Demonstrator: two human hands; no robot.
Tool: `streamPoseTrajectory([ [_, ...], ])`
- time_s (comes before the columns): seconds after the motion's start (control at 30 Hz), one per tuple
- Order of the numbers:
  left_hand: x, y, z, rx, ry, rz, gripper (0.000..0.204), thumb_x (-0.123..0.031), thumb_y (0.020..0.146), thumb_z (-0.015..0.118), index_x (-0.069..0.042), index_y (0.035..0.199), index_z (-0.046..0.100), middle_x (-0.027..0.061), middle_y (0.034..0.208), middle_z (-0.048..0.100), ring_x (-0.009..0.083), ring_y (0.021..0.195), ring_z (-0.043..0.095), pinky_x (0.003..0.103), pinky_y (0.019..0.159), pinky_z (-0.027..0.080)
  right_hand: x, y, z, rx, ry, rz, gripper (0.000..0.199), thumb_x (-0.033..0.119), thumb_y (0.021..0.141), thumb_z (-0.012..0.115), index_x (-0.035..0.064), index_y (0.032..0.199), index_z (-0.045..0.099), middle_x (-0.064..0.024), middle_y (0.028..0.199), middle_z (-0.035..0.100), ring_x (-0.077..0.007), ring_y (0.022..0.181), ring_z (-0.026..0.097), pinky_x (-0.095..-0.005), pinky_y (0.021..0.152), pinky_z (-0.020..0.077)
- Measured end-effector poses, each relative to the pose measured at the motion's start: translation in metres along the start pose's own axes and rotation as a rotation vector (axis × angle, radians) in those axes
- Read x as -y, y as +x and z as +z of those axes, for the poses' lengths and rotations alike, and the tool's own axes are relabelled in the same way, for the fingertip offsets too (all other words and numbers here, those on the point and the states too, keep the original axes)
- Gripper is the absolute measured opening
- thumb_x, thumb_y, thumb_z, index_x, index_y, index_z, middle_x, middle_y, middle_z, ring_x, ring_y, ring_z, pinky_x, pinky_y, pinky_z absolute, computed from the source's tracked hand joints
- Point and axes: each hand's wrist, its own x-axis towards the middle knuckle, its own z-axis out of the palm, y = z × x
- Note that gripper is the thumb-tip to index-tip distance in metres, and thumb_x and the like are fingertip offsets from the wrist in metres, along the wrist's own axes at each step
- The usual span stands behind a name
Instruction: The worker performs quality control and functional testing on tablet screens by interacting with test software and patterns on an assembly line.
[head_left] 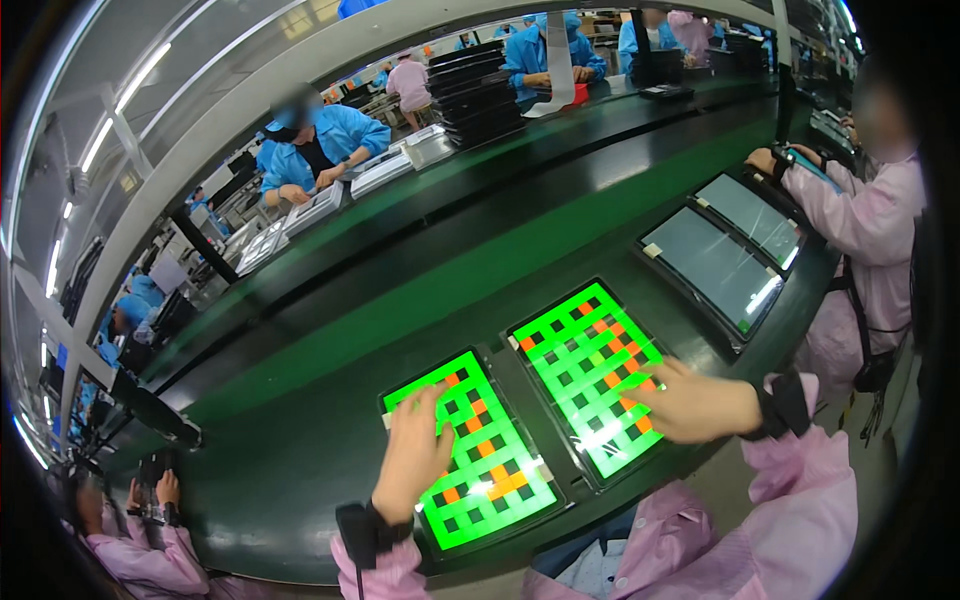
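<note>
Two tablet-like screens lit bright green, with dark and orange squares, lie side by side in front of me in dark frames. Over the left tablet point(530, 495) is my left hand point(412, 450), its fingers stretched toward the upper part of the screen and its thumb apart. My right hand point(695, 402) reaches in from the right, with its fingertips at the right side of the right tablet point(570, 375). Neither hand holds anything. Whether the fingertips press on the glass or hover just above it, I cannot tell. Dark bands circle both wrists.
Right of the lit tablets, a black tray point(735, 338) holds two unlit screens point(715, 262). Across the green bench point(300, 400) stands a stack of black trays point(470, 95). Co-workers in blue sit opposite; others in pink are at both sides. A grey post point(150, 405) stands left.
</note>
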Motion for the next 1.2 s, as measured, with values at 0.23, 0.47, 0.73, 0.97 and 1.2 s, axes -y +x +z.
streamPoseTrajectory([
  [0.23, 0.005, -0.008, 0.022, 0.091, 0.121, 0.000, 0.043, -0.004, 0.080, 0.057, -0.001, 0.121, 0.045, 0.0179, 0.114, 0.054, 0.0365, 0.109, 0.048, 0.045, 0.095, 0.036, -0.006, 0.002, -0.019, -0.134, 0.044, 0.001, 0.047, 0.010, 0.078, 0.055, 0.0006, 0.123, 0.047, -0.0256, 0.114, 0.054, -0.0437, 0.114, 0.046, -0.0491, 0.095, 0.0408],
  [0.47, -0.088, -0.088, -0.032, 0.464, -0.137, -0.035, 0.045, -0.011, 0.084, 0.055, -0.003, 0.127, 0.045, 0.0224, 0.119, 0.050, 0.0409, 0.111, 0.045, 0.046, 0.096, 0.036, -0.081, 0.094, -0.004, -0.435, 0.146, 0.031, 0.039, 0.006, 0.081, 0.051, 0.0004, 0.120, 0.049, -0.0217, 0.119, 0.053, -0.0421, 0.129, 0.032, -0.0465, 0.106, 0.0306],
  [0.73, -0.056, -0.079, -0.030, 0.300, -0.150, -0.086, 0.051, -0.009, 0.075, 0.065, -0.004, 0.122, 0.048, 0.0179, 0.127, 0.048, 0.0367, 0.118, 0.043, 0.043, 0.101, 0.032, -0.011, -0.027, -0.011, -0.014, 0.019, 0.083, 0.043, 0.009, 0.080, 0.050, 0.0026, 0.122, 0.049, -0.0289, 0.115, 0.052, -0.0438, 0.118, 0.044, -0.0496, 0.099, 0.0373],
  [0.97, -0.045, 0.030, 0.020, 0.155, -0.126, 0.180, 0.044, -0.004, 0.079, 0.056, -0.005, 0.121, 0.048, 0.0143, 0.118, 0.054, 0.0334, 0.115, 0.046, 0.041, 0.100, 0.033, -0.031, -0.003, -0.019, -0.258, 0.059, 0.187, 0.043, 0.010, 0.080, 0.051, 0.0008, 0.122, 0.050, -0.0269, 0.122, 0.051, -0.0424, 0.119, 0.045, -0.0477, 0.099, 0.0375],
  [1.2, -0.023, 0.084, 0.079, 0.051, 0.111, 0.201, 0.044, -0.005, 0.076, 0.051, 0.001, 0.120, 0.046, 0.0165, 0.114, 0.056, 0.0338, 0.114, 0.046, 0.046, 0.098, 0.034, -0.057, 0.032, 0.003, -0.275, 0.002, 0.120, 0.042, 0.009, 0.081, 0.050, 0.0032, 0.122, 0.048, -0.0235, 0.118, 0.053, -0.0401, 0.125, 0.039, -0.0464, 0.104, 0.0324],
])
